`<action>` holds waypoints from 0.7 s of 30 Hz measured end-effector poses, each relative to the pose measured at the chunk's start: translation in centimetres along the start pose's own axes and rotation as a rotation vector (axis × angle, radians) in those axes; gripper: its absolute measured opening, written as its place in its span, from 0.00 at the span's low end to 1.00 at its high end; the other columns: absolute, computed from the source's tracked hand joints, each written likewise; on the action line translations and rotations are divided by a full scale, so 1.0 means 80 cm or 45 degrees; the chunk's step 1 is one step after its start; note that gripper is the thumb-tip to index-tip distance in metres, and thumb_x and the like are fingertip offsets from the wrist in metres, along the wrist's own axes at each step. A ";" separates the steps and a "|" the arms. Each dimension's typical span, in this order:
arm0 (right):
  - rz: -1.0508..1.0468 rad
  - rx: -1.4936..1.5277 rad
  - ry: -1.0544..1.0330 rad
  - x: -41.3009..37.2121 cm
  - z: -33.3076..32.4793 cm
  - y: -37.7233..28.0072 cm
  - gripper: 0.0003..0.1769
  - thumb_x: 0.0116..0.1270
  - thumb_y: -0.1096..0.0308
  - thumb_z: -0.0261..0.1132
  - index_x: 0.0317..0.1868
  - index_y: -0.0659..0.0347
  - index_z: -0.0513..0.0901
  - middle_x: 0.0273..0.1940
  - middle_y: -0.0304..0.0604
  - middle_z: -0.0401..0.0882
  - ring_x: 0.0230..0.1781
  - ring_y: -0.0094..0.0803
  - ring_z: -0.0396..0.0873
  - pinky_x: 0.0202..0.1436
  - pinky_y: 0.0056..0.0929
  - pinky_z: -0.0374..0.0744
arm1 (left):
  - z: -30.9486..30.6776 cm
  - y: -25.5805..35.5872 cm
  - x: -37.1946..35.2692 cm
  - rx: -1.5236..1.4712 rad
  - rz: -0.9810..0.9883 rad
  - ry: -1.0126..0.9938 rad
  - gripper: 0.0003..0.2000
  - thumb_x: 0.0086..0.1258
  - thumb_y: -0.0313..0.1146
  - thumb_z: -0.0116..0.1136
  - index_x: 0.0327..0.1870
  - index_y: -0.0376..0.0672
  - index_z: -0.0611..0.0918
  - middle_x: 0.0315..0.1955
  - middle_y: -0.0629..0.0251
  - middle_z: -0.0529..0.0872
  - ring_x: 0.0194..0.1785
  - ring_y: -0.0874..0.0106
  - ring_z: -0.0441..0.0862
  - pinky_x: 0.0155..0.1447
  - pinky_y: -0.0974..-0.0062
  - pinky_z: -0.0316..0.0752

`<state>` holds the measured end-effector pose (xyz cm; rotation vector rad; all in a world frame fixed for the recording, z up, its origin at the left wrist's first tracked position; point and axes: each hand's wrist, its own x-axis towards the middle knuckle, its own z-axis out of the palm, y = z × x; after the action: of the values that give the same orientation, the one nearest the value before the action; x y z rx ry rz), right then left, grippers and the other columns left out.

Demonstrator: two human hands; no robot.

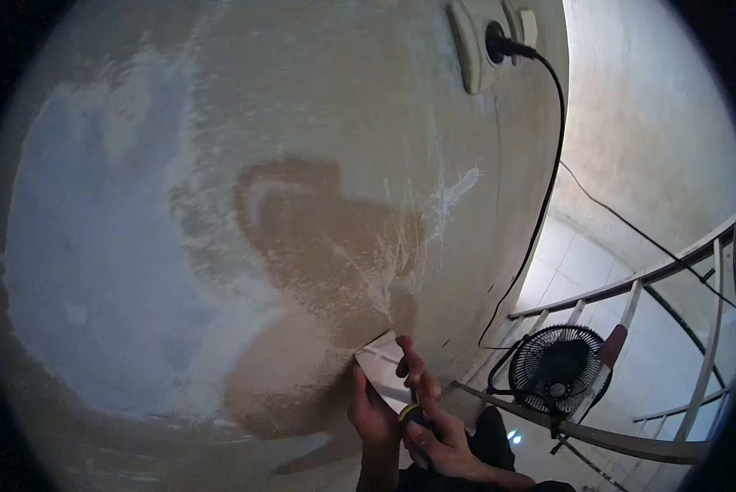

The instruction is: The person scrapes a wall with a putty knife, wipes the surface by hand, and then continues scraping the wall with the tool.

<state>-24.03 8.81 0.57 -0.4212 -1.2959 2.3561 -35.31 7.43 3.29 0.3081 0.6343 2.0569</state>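
Observation:
A putty knife (383, 371) with a broad pale blade and a black-and-yellow handle is held low against the wall. Wrapped round its handle is my right hand (438, 435), with fingers extended along the blade's right edge. My left hand (374, 422) supports the blade's left edge from below. The blade's top edge is at or close to the wall (343, 123); contact cannot be made out. Around it the wall shows brown patches, scratches and a large pale bluish patch (106, 262).
A black cable hangs from a plug (499, 43) in a socket at the upper right. A black fan (558, 369) stands at the lower right beside a metal ladder (630, 307). White floor tiles (577, 254) show beyond.

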 end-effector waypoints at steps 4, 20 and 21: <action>0.035 -0.033 -0.048 0.002 -0.006 0.016 0.16 0.66 0.65 0.53 0.51 0.65 0.69 0.22 0.34 0.71 0.20 0.16 0.68 0.22 0.18 0.67 | 0.009 0.001 0.000 0.141 0.028 -0.029 0.36 0.62 0.62 0.34 0.54 0.31 0.65 0.25 0.61 0.68 0.24 0.64 0.68 0.31 0.68 0.65; -0.253 0.000 0.076 0.019 0.012 -0.006 0.10 0.66 0.65 0.53 0.29 0.61 0.69 0.24 0.32 0.63 0.21 0.20 0.60 0.23 0.22 0.59 | 0.020 0.004 0.004 0.527 -0.056 0.236 0.42 0.49 0.74 0.39 0.46 0.37 0.69 0.16 0.72 0.60 0.17 0.76 0.63 0.22 0.79 0.59; -0.290 -0.007 0.118 0.020 0.012 0.002 0.10 0.65 0.65 0.54 0.29 0.61 0.70 0.24 0.33 0.64 0.22 0.21 0.61 0.24 0.22 0.60 | 0.022 0.005 0.006 0.526 -0.052 0.236 0.42 0.49 0.74 0.39 0.46 0.37 0.69 0.16 0.72 0.60 0.17 0.76 0.63 0.22 0.79 0.59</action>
<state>-25.86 8.83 0.85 -0.3591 -1.2382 2.1201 -35.02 8.22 4.96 0.3394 1.1739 1.9170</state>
